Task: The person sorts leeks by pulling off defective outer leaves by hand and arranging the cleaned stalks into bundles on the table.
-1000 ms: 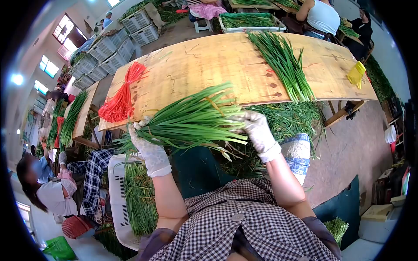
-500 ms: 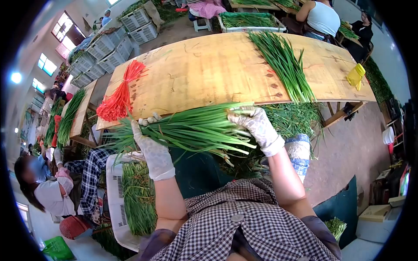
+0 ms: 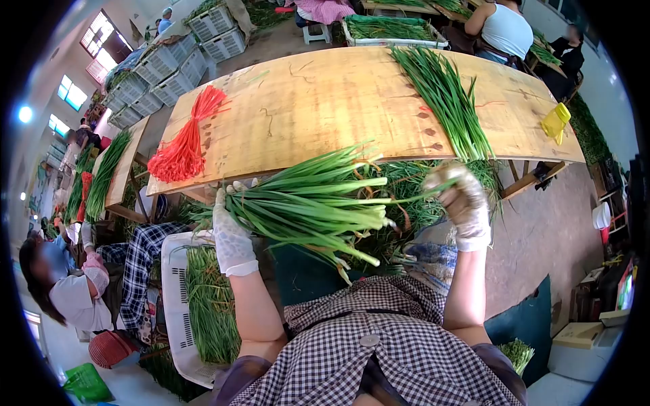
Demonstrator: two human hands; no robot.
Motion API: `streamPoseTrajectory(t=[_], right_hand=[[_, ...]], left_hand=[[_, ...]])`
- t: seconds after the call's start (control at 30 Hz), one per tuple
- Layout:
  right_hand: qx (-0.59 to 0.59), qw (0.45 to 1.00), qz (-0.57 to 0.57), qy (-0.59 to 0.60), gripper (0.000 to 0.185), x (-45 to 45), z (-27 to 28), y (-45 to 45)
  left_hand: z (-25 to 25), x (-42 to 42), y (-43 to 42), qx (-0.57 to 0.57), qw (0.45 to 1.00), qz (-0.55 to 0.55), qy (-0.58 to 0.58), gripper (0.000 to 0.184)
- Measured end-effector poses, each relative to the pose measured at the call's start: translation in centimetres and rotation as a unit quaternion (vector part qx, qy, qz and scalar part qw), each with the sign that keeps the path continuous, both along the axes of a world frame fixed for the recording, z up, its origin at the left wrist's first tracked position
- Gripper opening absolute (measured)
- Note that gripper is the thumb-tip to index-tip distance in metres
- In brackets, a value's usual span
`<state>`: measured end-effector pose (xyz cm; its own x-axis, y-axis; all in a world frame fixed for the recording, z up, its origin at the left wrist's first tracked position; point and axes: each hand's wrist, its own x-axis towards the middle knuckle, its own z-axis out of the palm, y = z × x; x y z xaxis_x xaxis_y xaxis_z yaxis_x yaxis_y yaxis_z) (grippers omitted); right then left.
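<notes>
My left hand (image 3: 232, 233), in a pale patterned glove, is closed round the leafy end of a bunch of green stalks (image 3: 311, 199) near the front edge of the wooden table (image 3: 318, 108). The bunch's pale stem ends fan out to the right. To the right of them, my right hand (image 3: 462, 203), gloved and slightly blurred, is closed in a pinch on a thin green stalk (image 3: 423, 193) that stretches from the bunch. A red bundle of ties (image 3: 189, 139) lies at the table's left end.
Another green bunch (image 3: 450, 101) and a yellow object (image 3: 555, 122) lie on the table. A white crate (image 3: 175, 304) of greens stands at my lower left. Cut greens are piled under the table. A seated person (image 3: 81, 291) is at the left; others sit beyond the table.
My right hand has left the bunch's stem ends and moved right, drawing a thin stalk out. My left hand keeps hold of the bunch, whose stem ends are now more spread.
</notes>
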<state>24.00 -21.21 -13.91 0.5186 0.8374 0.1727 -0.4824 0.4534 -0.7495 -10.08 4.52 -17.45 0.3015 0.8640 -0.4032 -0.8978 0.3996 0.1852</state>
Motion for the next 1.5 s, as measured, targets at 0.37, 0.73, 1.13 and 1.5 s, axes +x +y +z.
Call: streamPoseTrajectory(t=[0.37, 0.73, 1.13, 1.5], right_hand=[[-0.238, 0.878, 0.125, -0.397, 0.028, -3.7, 0.2, 5.4], [0.090, 0.992, 0.083, 0.043, 0.029, 0.7, -0.5, 2.3], [-0.126, 0.905, -0.074, -0.401, 0.051, -5.4, 0.8, 4.9], [-0.550, 0.533, -0.040, -0.642, 0.031, 1.9, -6.9, 2.1]], left_hand=[[0.5, 1.9, -2.4, 0.024, 0.999, -0.012, 0.038, 0.018], [0.7, -0.9, 1.3, 0.047, 0.998, -0.046, -0.011, 0.029], [3.6, 1.3, 1.3, 0.086, 0.927, -0.006, 0.366, 0.043], [-3.8, -8.7, 11.6, 0.112, 0.946, -0.094, -0.288, 0.046]])
